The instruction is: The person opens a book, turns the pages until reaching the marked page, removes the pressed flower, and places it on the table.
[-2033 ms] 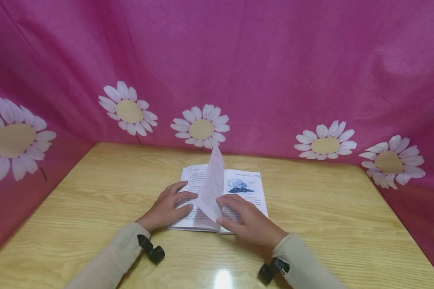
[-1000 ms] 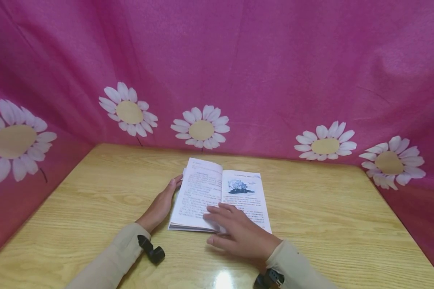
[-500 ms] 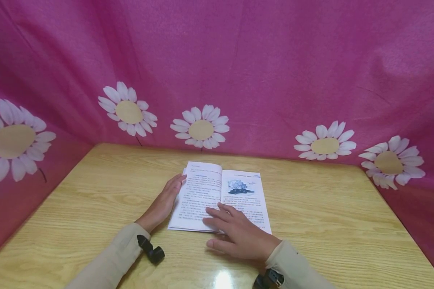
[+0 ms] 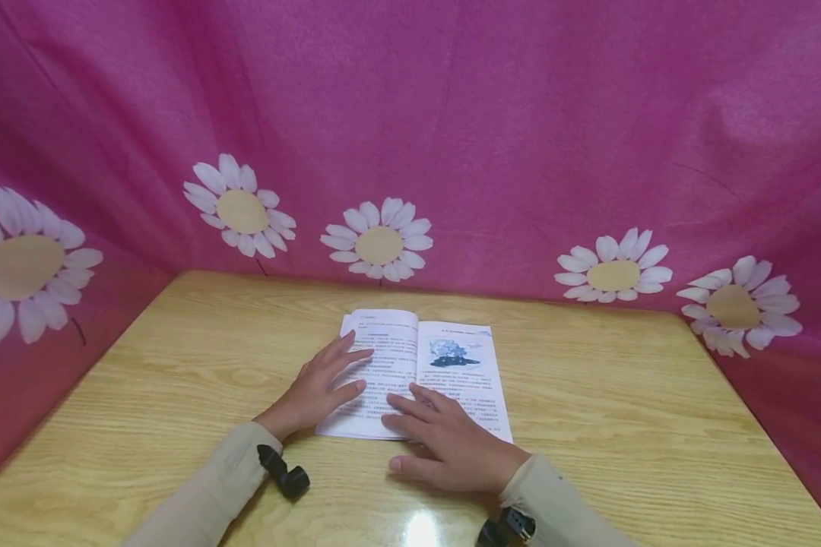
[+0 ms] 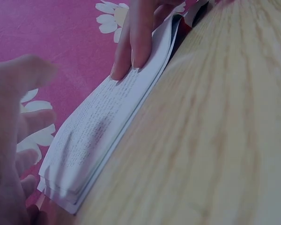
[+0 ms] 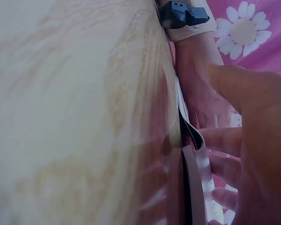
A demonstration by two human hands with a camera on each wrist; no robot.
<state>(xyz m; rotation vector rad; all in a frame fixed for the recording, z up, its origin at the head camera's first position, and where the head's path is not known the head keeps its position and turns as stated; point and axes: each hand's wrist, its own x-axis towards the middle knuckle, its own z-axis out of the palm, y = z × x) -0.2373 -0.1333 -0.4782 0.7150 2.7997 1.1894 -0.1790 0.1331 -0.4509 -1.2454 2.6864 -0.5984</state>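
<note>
We face a curtained-off spot: a wood-grain table (image 4: 622, 395) hemmed in at the back and both sides by pink cloth (image 4: 451, 114) printed with white daisies (image 4: 379, 245). We cannot tell whether it is a home or a workplace.

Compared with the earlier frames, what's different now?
The page that stood raised has gone over to the left and lies down. The right hand, which pinched it, has let go and rests lower, across the book's near middle. The left hand went to the book's left edge, then back over the left page. The open book stayed in place on the table.
</note>
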